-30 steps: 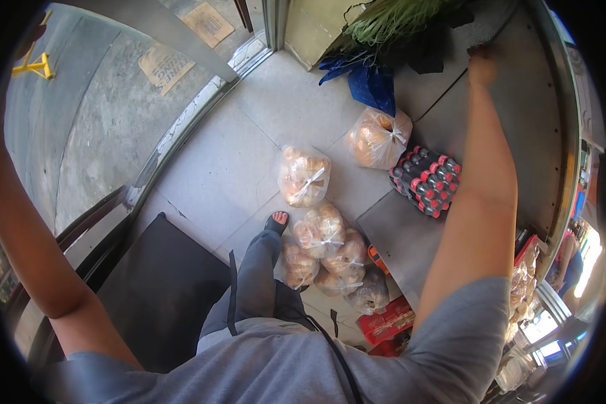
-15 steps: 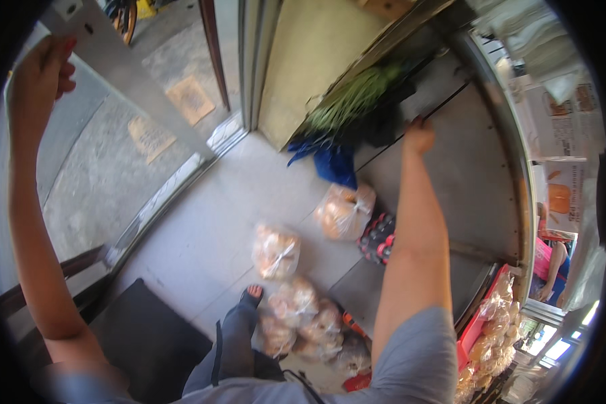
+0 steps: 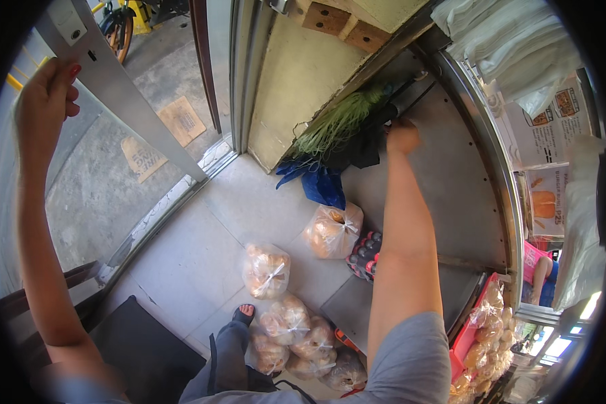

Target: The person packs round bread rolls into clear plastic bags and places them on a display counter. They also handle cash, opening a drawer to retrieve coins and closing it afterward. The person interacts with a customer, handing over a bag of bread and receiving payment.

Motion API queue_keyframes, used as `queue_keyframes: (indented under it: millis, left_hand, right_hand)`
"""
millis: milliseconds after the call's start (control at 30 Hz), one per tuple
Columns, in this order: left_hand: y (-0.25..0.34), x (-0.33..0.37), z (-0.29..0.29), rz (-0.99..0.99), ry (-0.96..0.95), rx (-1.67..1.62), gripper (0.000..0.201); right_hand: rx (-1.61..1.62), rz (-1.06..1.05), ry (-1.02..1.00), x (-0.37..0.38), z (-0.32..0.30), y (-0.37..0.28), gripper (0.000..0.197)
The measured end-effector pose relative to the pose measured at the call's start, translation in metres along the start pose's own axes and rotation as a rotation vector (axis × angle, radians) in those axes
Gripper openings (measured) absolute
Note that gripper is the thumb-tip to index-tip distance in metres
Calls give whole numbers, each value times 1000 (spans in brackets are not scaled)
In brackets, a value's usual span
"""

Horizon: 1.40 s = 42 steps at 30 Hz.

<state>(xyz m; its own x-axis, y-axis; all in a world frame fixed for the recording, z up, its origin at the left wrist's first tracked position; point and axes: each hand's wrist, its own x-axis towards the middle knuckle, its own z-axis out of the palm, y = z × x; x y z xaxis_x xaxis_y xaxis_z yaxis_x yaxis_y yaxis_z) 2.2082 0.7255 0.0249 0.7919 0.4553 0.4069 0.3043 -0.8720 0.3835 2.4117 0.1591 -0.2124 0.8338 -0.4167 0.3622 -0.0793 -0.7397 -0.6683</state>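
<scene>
My left hand (image 3: pixel 47 111) is raised at the far left. Its fingers are curled round the edge of the metal-framed glass door (image 3: pixel 131 114). My right arm reaches forward, and my right hand (image 3: pixel 402 137) is closed next to a bundle of black cloth (image 3: pixel 362 151). What its fingers hold is hidden. Beside that cloth hang long green strands (image 3: pixel 340 121), like a broom's bristles, with a blue plastic sheet (image 3: pixel 323 187) below. A slim dark hooked handle (image 3: pixel 421 75) shows just beyond the hand.
Tied clear bags of buns (image 3: pixel 267 271) lie on the tiled floor (image 3: pixel 182 236) by my foot, with a pack of dark bottles (image 3: pixel 365 252) near. A black mat (image 3: pixel 148 343) lies left. At right stand a grey metal panel (image 3: pixel 458 175) and bagged bread on a red tray (image 3: pixel 461 347).
The view has shifted, so the floor things sit lower and farther left. My right hand has moved slightly forward relative to the black cloth. My left hand stays at the door.
</scene>
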Motion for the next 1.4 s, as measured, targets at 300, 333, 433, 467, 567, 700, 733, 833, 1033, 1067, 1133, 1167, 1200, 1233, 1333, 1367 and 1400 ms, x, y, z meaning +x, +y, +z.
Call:
queue_keyframes:
  millis: [300,333,433,467,567,700,733,833,1033,1067,1133,1167,1200,1233,1333,1367,1400]
  left_hand:
    - [-3,-4,-1,-25,-5,4,23]
    - [1,-3,-2,-15,-10,4,23]
    - [4,-1,-2,-15,-13,3,22]
    - [3,-1,-2,-24,-16,7,22]
    - [-2,-2,0,-23,6,15,23]
    - [-1,-2,-2,5,-12,-2,23]
    - [2,-2,-3,6,-9,9,23]
    - [4,-2,-1,-14,-22,-3,23]
    - [8,-5,-2,-42,-14,9,23]
    - [8,-5,-3,-59,-22,3,23]
    - [7,-5,-2,-38,-31,-17,23]
    - [7,-6,-3,-29,-36,-22,23]
    - [8,-7,-4,-42,-43,-22,23]
    - [10,-7,-6,-51,-50,-28,22]
    - [17,-8,-8,-57,-59,-51,22]
    - [18,-8,-8,-56,-60,-58,22]
    - [20,-9,-8,-59,-55,-56,22]
  right_hand:
    - [301,344,-147,-22,4,-42,21]
    - [119,167,-49,-16,0,-35,23]
    - [-17,-68,50,4,-2,-28,29]
    - [215,57,-41,-1,-3,-44,31]
    - [567,328,-286,-4,-9,-62,37]
    - [544,438,-365,-1,-10,-70,36]
    - [573,433,-338,2,-11,-63,35]
    - [624,402,-216,2,-13,-56,28]
    - [764,127,57,6,-42,-74,20]
    - [771,54,50,10,-50,-79,20]
    - [763,-53,59,17,-64,-97,19]
    - [751,-86,67,20,-68,-114,19]
    - [740,-119,74,21,-69,-128,18]
    - [706,-114,81,24,-70,-136,18]
    - [583,-123,98,32,-70,-146,18]
    - [528,-141,102,35,-71,-142,18]
    - [474,-159,105,36,-70,-139,18]
